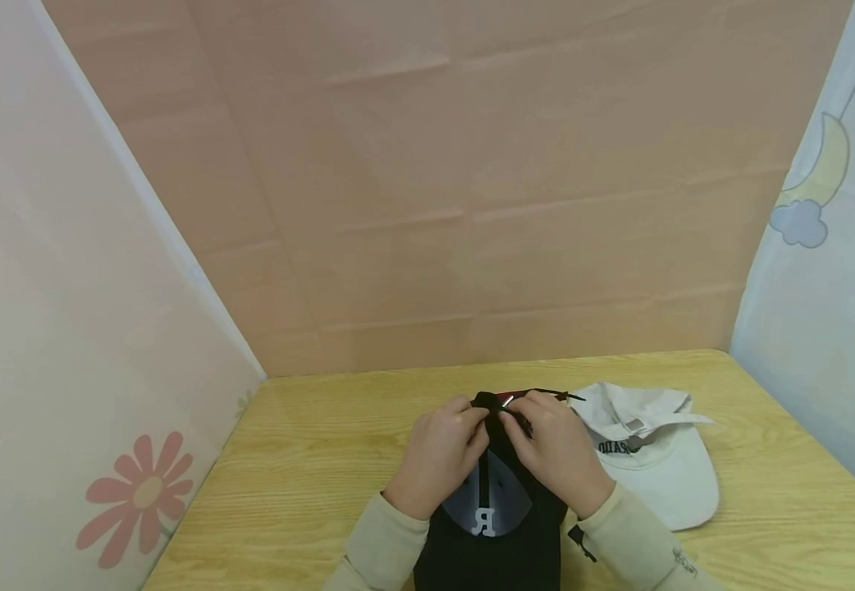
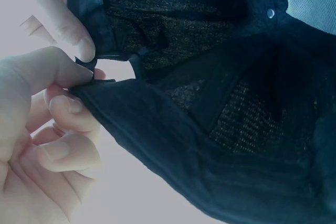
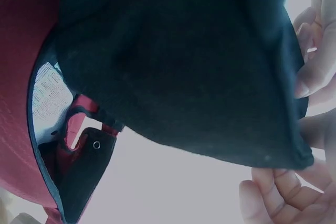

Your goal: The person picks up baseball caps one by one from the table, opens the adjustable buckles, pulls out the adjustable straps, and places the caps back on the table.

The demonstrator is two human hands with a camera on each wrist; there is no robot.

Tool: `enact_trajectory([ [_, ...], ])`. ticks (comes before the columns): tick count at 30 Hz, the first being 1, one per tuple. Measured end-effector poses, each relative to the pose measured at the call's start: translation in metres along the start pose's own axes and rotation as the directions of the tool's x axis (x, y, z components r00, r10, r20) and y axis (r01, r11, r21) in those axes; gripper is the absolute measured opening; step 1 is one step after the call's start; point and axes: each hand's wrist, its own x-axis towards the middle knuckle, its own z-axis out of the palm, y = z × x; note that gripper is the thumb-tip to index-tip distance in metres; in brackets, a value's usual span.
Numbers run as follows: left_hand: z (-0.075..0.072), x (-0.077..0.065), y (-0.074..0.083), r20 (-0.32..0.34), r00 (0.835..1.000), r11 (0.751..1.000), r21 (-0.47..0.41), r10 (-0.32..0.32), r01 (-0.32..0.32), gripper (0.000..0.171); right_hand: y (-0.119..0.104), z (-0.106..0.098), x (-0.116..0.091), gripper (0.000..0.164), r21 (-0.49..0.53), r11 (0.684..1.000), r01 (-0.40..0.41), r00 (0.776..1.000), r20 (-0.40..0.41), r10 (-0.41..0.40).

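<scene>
A black cap (image 1: 486,562) is held up by both hands, its inside with a grey-blue panel and a white letter toward me in the head view. My left hand (image 1: 438,455) pinches the left side of its back strap between thumb and fingers. Close beside it, my right hand (image 1: 560,451) pinches the strap's other side. The left wrist view shows fingertips meeting at the strap (image 2: 92,69) by a small gap in the black cap's edge. Beyond the black cap is a red cap (image 3: 23,103) with its own strap and pale lining, mostly hidden in the head view.
A white cap (image 1: 667,484) with dark lettering and a buckled strap lies right of the hands on the wooden table (image 1: 309,460). A small black strap end (image 1: 581,543) shows by the right sleeve. A brown sheet (image 1: 472,180) hangs behind the table, with pale patterned sheets at both sides.
</scene>
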Motion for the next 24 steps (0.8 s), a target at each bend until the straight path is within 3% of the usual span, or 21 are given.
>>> enact_trajectory([
  [15, 0.000, 0.000, -0.001, -0.008, 1.000, 1.000, 0.016, -0.013, 0.013, 0.011, 0.005, -0.001, 0.001, 0.007, -0.017, 1.000, -0.019, 0.999, -0.032, 0.019],
  [24, -0.003, -0.003, -0.004, -0.016, 0.999, 0.999, -0.026, -0.036, 0.036, 0.011, 0.011, -0.003, 0.001, 0.008, -0.042, 0.998, -0.049, 0.997, -0.069, 0.046],
])
